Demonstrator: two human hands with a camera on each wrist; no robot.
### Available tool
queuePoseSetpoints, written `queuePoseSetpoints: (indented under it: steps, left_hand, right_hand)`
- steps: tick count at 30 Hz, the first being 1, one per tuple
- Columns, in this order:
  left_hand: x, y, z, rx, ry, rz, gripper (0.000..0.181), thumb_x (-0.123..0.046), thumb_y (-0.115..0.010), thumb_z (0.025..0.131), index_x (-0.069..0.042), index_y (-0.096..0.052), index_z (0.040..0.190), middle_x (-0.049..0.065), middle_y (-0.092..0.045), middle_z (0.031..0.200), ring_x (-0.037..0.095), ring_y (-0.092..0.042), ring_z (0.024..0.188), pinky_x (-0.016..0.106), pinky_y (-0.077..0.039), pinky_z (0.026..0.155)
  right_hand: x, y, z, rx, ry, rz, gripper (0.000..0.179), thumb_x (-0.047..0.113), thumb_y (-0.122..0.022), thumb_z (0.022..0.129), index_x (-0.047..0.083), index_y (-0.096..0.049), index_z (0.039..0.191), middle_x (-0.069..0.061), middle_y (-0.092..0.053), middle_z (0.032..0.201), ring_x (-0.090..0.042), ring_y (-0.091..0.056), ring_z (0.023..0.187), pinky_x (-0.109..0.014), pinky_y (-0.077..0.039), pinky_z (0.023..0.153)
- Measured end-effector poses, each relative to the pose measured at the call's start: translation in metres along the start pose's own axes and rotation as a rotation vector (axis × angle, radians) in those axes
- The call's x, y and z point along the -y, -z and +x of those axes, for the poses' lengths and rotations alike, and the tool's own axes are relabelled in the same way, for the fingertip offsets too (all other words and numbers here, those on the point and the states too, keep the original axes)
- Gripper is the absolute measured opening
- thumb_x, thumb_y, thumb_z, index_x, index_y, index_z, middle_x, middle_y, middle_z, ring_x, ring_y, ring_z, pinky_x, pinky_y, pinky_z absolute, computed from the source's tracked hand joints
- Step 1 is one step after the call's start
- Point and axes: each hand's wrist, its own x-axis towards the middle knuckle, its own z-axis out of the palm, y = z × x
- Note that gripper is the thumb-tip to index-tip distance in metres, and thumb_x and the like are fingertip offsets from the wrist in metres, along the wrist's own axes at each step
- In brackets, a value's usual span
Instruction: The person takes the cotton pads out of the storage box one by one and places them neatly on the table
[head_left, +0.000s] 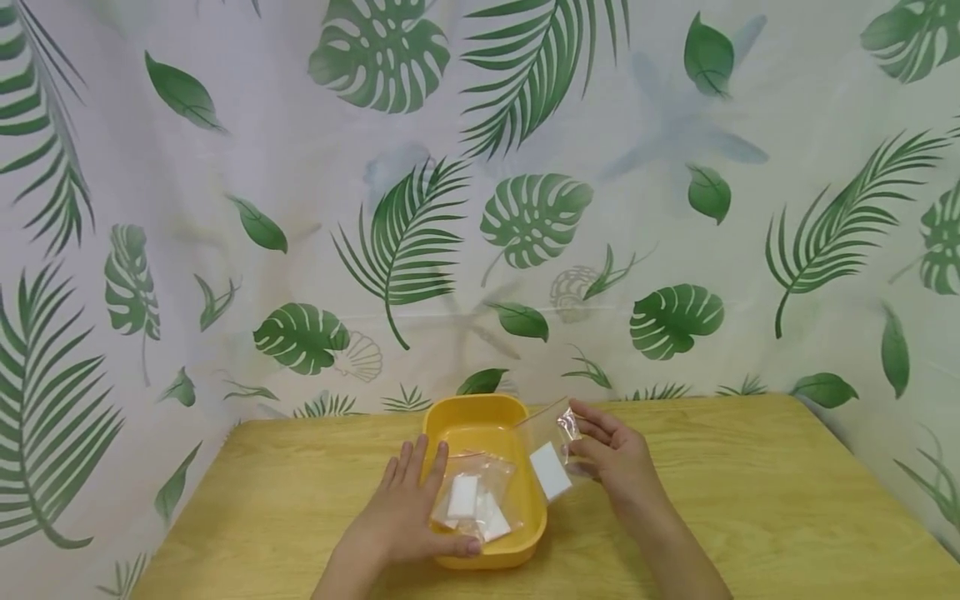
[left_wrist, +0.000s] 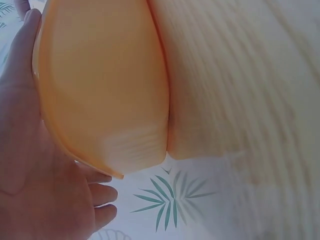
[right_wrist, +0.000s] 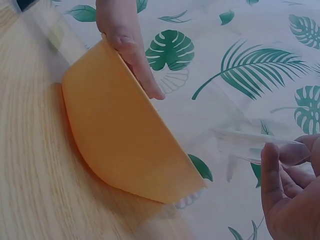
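My right hand (head_left: 622,458) pinches a clear plastic bag (head_left: 542,427) by its side, above the right rim of a yellow basin (head_left: 534,546). Inside that bag is a flat white rectangular piece (head_left: 551,472). Several similar clear bags (head_left: 498,475) with white pieces (head_left: 462,497) lie in the near part of the basin, partly overlapping. My left hand (head_left: 393,517) rests on the basin's left rim, fingers spread and fairly straight, thumb over the near edge. In the right wrist view, the held bag (right_wrist: 237,144) appears nearly edge-on between thumb and fingers.
The basin stands on a wood-grain table (head_left: 750,500) near its back edge. Behind the table hangs a white cloth (head_left: 465,350) printed with green leaves, and it continues along both sides.
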Motion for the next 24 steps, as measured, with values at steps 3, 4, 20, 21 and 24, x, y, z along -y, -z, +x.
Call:
queuePoseSetpoints:
  steps: [3,4,20,21,24]
  left_hand:
    - [-0.002,0.002,0.0,-0.006,-0.001,0.012,0.131,-0.092,-0.055,0.068,-0.011,-0.012,0.161,0.024,0.001,0.166,0.043,0.0,0.152,0.055,-0.01,0.123]
    - [-0.002,0.003,0.0,-0.009,0.002,0.019,0.131,-0.092,-0.054,0.068,-0.011,-0.013,0.161,0.023,0.001,0.166,0.043,-0.001,0.152,0.055,-0.01,0.123]
    - [-0.002,0.0,0.002,0.003,0.0,-0.033,0.123,-0.09,-0.056,0.069,-0.018,-0.019,0.161,0.024,0.005,0.166,0.047,-0.001,0.151,0.056,-0.013,0.122]
    - [-0.002,0.0,0.002,0.006,0.002,-0.038,0.122,-0.09,-0.056,0.069,-0.018,-0.019,0.161,0.024,0.005,0.165,0.047,-0.001,0.151,0.056,-0.014,0.122]
    - [-0.001,-0.003,0.001,0.018,0.009,-0.06,0.121,-0.089,-0.058,0.07,-0.018,-0.019,0.161,0.024,0.007,0.165,0.048,-0.001,0.151,0.058,-0.014,0.121]
  right_hand:
    - [0.001,0.003,0.002,-0.001,0.006,0.01,0.055,-0.005,-0.057,0.093,0.006,-0.049,0.146,0.003,-0.068,0.111,-0.009,-0.066,0.083,-0.024,-0.059,0.075]
    - [0.001,0.004,0.003,-0.002,0.009,0.012,0.055,-0.005,-0.056,0.093,0.006,-0.049,0.146,0.003,-0.069,0.11,-0.009,-0.066,0.083,-0.024,-0.059,0.076]
    - [-0.005,0.018,0.011,-0.02,-0.016,0.048,0.058,-0.005,-0.053,0.094,0.007,-0.042,0.15,0.007,-0.07,0.104,-0.007,-0.066,0.083,-0.024,-0.059,0.079]
    - [-0.006,0.019,0.011,-0.019,-0.017,0.05,0.058,-0.005,-0.053,0.094,0.007,-0.042,0.15,0.007,-0.07,0.105,-0.007,-0.066,0.083,-0.023,-0.059,0.078]
    - [-0.009,0.02,0.011,-0.024,-0.021,0.057,0.058,-0.006,-0.052,0.094,0.006,-0.042,0.15,0.007,-0.07,0.106,-0.007,-0.066,0.083,-0.023,-0.059,0.078]
